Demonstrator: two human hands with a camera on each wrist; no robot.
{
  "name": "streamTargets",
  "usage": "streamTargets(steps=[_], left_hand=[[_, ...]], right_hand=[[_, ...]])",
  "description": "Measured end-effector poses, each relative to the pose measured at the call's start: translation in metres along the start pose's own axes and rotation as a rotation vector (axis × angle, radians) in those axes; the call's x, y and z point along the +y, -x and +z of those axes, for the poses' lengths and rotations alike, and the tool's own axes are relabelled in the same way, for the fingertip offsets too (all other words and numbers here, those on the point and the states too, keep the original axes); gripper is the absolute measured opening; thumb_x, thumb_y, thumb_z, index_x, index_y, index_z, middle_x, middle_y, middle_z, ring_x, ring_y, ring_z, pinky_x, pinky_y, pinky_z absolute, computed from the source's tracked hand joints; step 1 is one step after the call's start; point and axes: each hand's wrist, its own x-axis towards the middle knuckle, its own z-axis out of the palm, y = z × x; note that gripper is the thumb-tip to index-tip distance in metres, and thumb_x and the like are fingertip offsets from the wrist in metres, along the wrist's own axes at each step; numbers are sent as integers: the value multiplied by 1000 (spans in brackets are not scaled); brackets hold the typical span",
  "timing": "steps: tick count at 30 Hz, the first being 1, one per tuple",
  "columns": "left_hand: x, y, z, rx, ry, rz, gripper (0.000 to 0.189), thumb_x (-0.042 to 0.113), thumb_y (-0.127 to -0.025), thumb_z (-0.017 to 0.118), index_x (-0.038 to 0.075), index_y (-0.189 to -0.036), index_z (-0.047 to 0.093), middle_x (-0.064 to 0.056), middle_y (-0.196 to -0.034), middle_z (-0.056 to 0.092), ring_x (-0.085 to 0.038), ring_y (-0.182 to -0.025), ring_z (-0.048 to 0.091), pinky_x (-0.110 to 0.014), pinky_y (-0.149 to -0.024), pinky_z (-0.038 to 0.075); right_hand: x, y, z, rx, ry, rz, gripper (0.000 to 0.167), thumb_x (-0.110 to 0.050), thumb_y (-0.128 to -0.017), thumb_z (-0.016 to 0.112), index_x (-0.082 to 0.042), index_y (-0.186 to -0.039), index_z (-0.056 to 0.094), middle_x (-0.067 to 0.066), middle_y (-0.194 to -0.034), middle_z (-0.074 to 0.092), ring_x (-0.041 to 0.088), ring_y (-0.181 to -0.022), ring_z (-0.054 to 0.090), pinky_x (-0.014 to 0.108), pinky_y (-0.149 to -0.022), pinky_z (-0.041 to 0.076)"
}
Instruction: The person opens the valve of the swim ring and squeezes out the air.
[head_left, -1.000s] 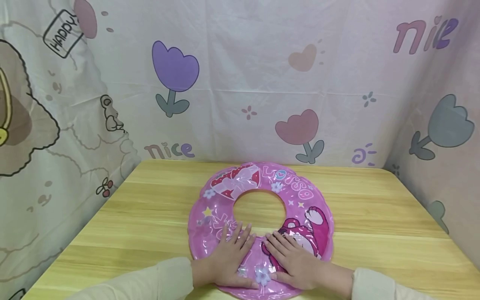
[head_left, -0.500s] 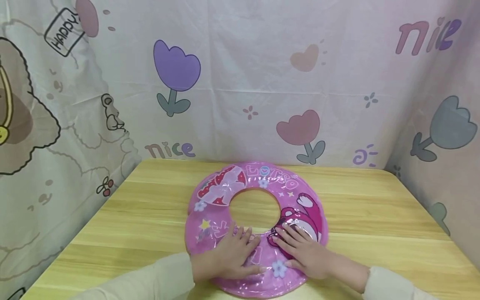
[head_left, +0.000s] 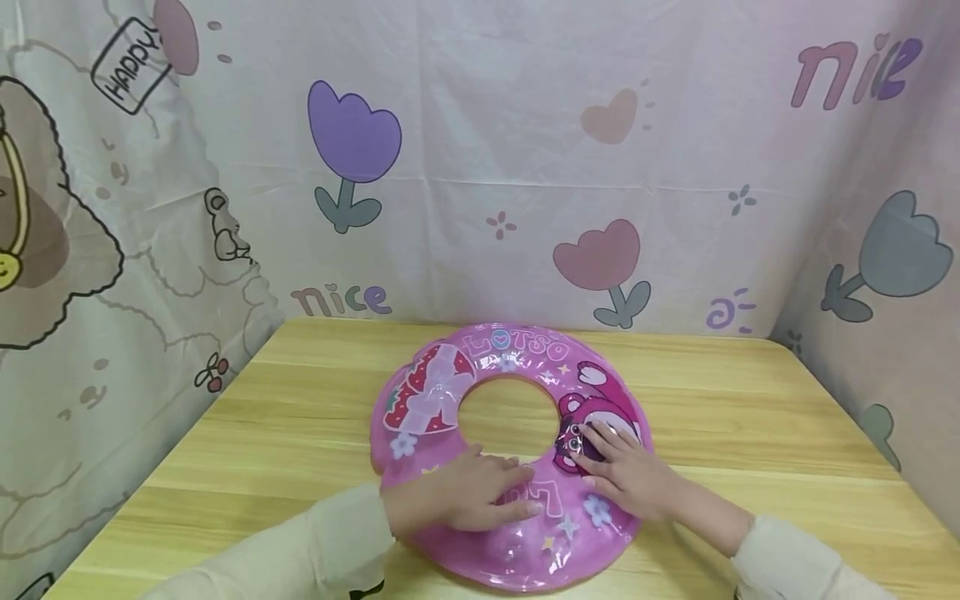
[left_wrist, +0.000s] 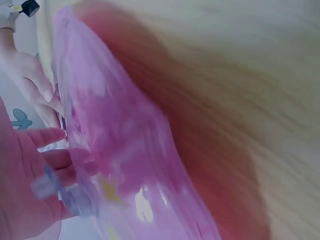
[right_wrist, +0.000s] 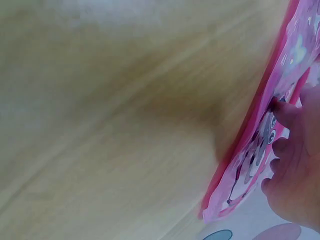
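A pink inflatable swim ring lies flat on the wooden table, printed with a bear, a strawberry bow and the letters LOTSO. Over its near left part is my left hand, fingers loosely extended. The left wrist view shows a clear air valve standing up from the ring close to that palm. My right hand rests on the right side of the ring, fingers spread over the bear print. In the right wrist view its fingertips touch the printed surface.
The light wooden table extends on both sides of the ring. Behind it hangs a pale cloth with tulips and lettering, and similar printed cloth closes off the left and right sides.
The swim ring has turned anticlockwise on the table; the bow moved left and down, the bear up. My right hand moved up and right with it, while the left hand's fingers swung to the right.
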Motion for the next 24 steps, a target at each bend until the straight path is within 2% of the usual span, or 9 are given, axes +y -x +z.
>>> streamTargets(steps=[3, 10, 15, 19, 21, 24], left_hand=[[0, -3, -3, -17, 40, -4, 68, 66, -91, 22, 22, -138, 43, -3, -136, 52, -21, -130, 46, -57, -108, 28], [1, -11, -6, 7, 50, 45, 64, 61, -94, 21, 21, -138, 44, 1, -133, 56, -18, -121, 54, -42, -102, 41], [11, -23, -9, 12, 162, 25, 62, 57, -97, 20, 18, -139, 44, 1, -136, 53, -18, -123, 52, -35, -104, 41], [16, -31, -12, 16, 286, -2, 60, 54, -98, 18, 17, -140, 43, 1, -141, 48, -19, -130, 45, -35, -108, 37], [12, -31, -13, 32, 313, 2, 58, 52, -99, 20, 18, -139, 43, 2, -141, 47, -19, -130, 45, -36, -108, 37], [-6, -26, -15, 86, 312, 3, 55, 50, -99, 23, 17, -138, 45, -1, -141, 48, -22, -132, 43, -41, -110, 34]], right_hand=[[5, -3, 0, 8, -35, 41, 46, -38, -95, 47, -6, -126, 57, 26, -144, 35, 47, -135, 25, 61, -109, 18], [19, -6, -1, 46, -25, 108, 44, -34, -94, 50, -3, -123, 60, 31, -140, 38, 48, -134, 27, 62, -108, 20], [26, -13, -3, 53, 40, 142, 43, -34, -94, 50, -3, -121, 61, 30, -140, 39, 48, -133, 28, 62, -108, 20], [31, -17, -4, 46, 83, 197, 41, -32, -95, 49, -3, -121, 61, 29, -140, 39, 47, -134, 27, 61, -109, 19], [33, -18, -4, 46, 92, 204, 42, -33, -95, 48, -3, -122, 60, 28, -141, 39, 46, -135, 27, 61, -109, 20], [35, -19, -3, 44, 76, 187, 47, -35, -95, 47, -2, -126, 56, 27, -141, 39, 45, -135, 28, 61, -108, 20]])
